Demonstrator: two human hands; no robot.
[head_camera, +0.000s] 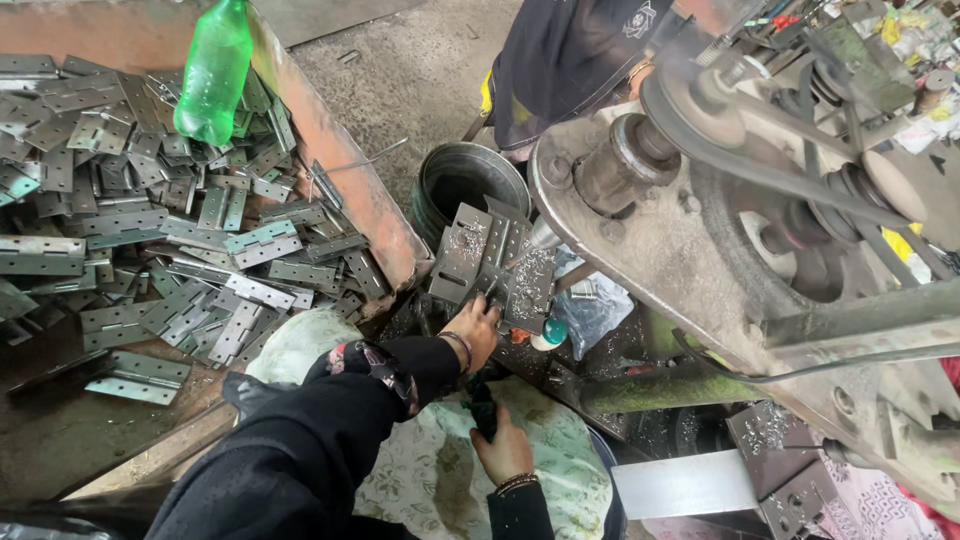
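Hinge plate (463, 250): grey metal, dusted with shavings, propped on the press bed (520, 290) just left of the machine's spindle.
Left hand (473, 330): reaches up from a black sleeve, fingers closed on the lower edge of the work lying on the press bed, just below the hinge plate.
Right hand (505, 450): lower down, well below the press bed, wrapped around a dark handle (483, 405); bangles on the wrist.
Hands together or apart: apart, each gripping its own thing.
Machine (740, 230): large rusty belt-driven press, filling the space right of the hinge plate.
Bucket (465, 180): dark metal, just above the hinge plate.
Hinge pile (150, 220): many grey hinges heaped on a tabletop, left of the hinge plate.
Bottle (213, 75): green plastic, standing over the pile, far upper left.
Another person (570, 50): dark clothing, above the bucket.
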